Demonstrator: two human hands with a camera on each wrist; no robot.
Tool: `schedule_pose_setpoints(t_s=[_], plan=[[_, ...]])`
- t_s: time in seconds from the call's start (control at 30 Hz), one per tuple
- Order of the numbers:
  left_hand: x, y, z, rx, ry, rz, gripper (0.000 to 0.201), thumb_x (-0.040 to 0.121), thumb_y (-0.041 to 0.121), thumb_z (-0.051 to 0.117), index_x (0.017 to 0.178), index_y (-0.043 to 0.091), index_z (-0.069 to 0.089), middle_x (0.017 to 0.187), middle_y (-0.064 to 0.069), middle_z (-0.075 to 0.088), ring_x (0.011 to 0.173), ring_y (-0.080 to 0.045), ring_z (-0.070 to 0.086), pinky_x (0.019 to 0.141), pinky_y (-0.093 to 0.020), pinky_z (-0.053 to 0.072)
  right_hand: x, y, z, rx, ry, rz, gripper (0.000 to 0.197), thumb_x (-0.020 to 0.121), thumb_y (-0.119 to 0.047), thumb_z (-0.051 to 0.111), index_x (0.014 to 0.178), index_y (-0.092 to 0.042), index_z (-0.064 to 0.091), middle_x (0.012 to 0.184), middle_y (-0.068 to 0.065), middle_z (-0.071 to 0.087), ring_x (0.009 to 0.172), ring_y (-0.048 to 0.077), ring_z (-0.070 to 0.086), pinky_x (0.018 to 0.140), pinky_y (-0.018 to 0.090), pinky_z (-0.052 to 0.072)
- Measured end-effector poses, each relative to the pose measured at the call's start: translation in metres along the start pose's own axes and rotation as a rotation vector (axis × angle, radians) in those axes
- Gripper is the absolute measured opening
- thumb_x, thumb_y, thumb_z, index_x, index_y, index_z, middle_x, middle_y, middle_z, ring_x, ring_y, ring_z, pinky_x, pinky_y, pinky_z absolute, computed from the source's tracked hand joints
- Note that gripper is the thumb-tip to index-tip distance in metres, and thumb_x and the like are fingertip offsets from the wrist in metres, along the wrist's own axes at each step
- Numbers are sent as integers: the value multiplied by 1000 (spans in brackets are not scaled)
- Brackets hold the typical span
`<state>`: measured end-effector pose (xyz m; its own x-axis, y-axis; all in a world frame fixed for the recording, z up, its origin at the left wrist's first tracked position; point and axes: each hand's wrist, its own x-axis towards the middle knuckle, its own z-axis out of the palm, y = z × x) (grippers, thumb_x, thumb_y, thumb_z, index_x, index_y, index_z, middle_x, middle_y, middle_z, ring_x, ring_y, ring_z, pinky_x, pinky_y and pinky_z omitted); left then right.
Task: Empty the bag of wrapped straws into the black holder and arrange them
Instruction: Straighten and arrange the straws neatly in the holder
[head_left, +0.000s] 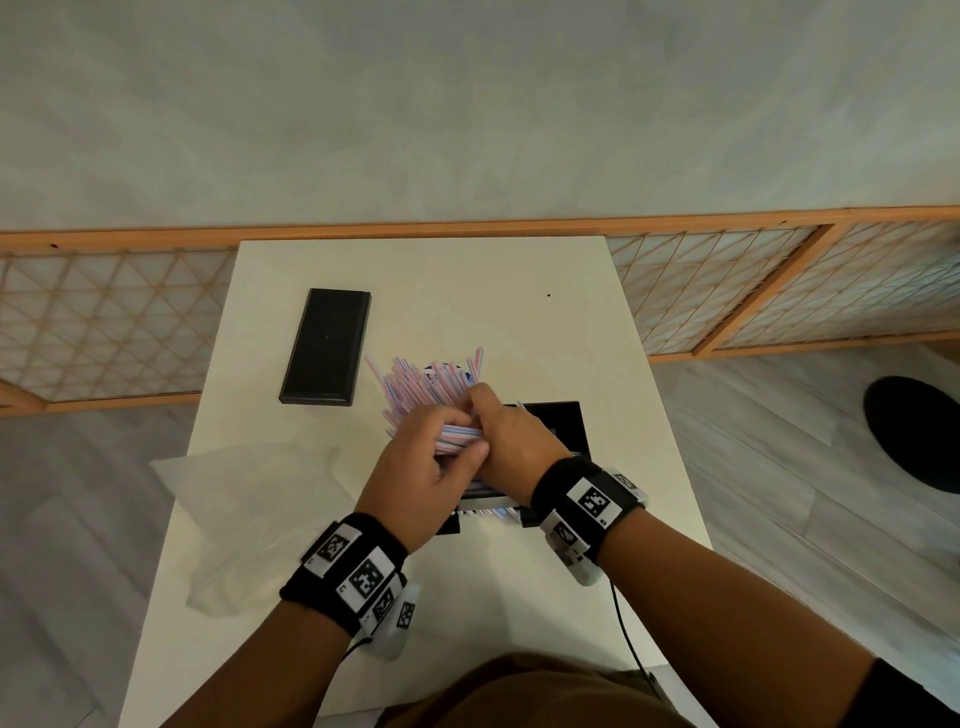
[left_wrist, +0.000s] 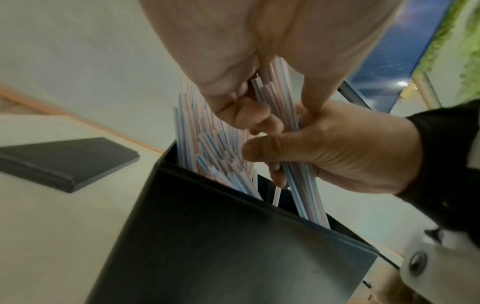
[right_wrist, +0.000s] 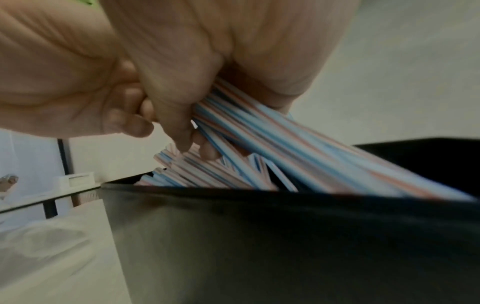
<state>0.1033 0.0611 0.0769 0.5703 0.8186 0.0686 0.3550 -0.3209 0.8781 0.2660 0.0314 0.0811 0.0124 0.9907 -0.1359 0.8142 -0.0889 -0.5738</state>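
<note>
Over the holder (head_left: 558, 423): straws (head_left: 415, 384) fanned, ends inside
Left hand (head_left: 423, 467): clamped on a bundle (head_left: 457, 439)
Right hand (head_left: 511, 447): clamped on same bundle
Beside, left: lid (head_left: 326, 347), bag (head_left: 249, 499)

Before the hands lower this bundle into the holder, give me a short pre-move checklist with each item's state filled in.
1. Bundle held: ok. Left hand and right hand both grip the bundle of straws.
2. Bundle's lower ends inside the black holder: ok, they pass below its rim.
3. Room left in holder: ok, a gap shows beside the straws already standing.
4. Standing straws tidy: not ok, they fan out unevenly.
5. Bag emptied: cannot tell; the clear bag lies flat on the table.
6. Black lid clear of the work: ok, it lies apart.
</note>
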Motion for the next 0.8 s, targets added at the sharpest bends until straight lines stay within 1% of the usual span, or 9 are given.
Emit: schedule_pose_setpoints(t_s=[0.07,0.13,0.27,0.33,0.43,0.53,0.67,0.73,0.8], plan=[[-1,1,-3,-10,-11,5,25,94,30,72,118,31,66,110,13,64,105,-6,63,90,-33,56,-1,-1,1,59,-11,-5,60,87,-11,63,139,-12,36,77,2,63,70,24,64,61,28,40],[-1,3,-7,-1,-21,22,24,92,27,74,115,33,69,106,16,66,102,-6,64,89,-33,56,-1,-2,0,68,-30,-32,73,86,-12,65,149,-13,27,73,-2,60,68,22,63,61,28,41],[4,5,-11,6,-33,16,14,90,24,76,103,31,76,94,12,69,91,-9,66,82,-33,56,1,-3,-3,25,-44,-92,80,84,-19,73,148,-13,26,74,4,67,69,24,68,62,33,52],[6,4,-9,2,1,-8,12,89,20,76,96,29,77,89,12,71,87,-9,67,77,-28,55,3,-2,-2,24,-29,-116,78,82,-23,76,142,-18,27,79,7,70,72,24,69,67,35,55],[6,2,-7,-84,50,-99,15,90,14,76,94,29,78,87,13,74,82,-6,71,72,-21,57,4,2,0,8,13,-156,74,79,-27,77,136,-21,31,87,5,70,76,24,70,64,29,48],[6,0,-10,-232,78,-227,14,92,11,75,95,24,78,84,5,78,71,-14,75,65,-27,62,-1,8,-3,11,61,-139,69,80,-38,79,136,-18,44,101,2,71,86,21,69,69,29,49],[5,-10,-19,-376,155,-339,8,92,6,75,96,13,76,84,-8,77,65,-27,75,63,-37,65,-15,27,-8,-121,69,-125,40,82,-49,73,111,-25,58,99,-4,67,85,19,63,75,38,54],[3,-15,-23,-423,175,-381,6,93,7,74,96,12,76,83,-10,77,65,-23,74,64,-38,65,-24,38,-15,-140,36,-60,42,82,-56,71,111,-28,59,101,-8,64,86,12,59,77,33,52],[0,-19,-24,-483,187,-427,5,93,8,74,96,10,77,77,-9,75,62,-19,70,65,-37,65,-36,51,-24,-65,43,34,47,78,-66,71,111,-33,60,100,-15,63,84,4,56,73,24,48]])
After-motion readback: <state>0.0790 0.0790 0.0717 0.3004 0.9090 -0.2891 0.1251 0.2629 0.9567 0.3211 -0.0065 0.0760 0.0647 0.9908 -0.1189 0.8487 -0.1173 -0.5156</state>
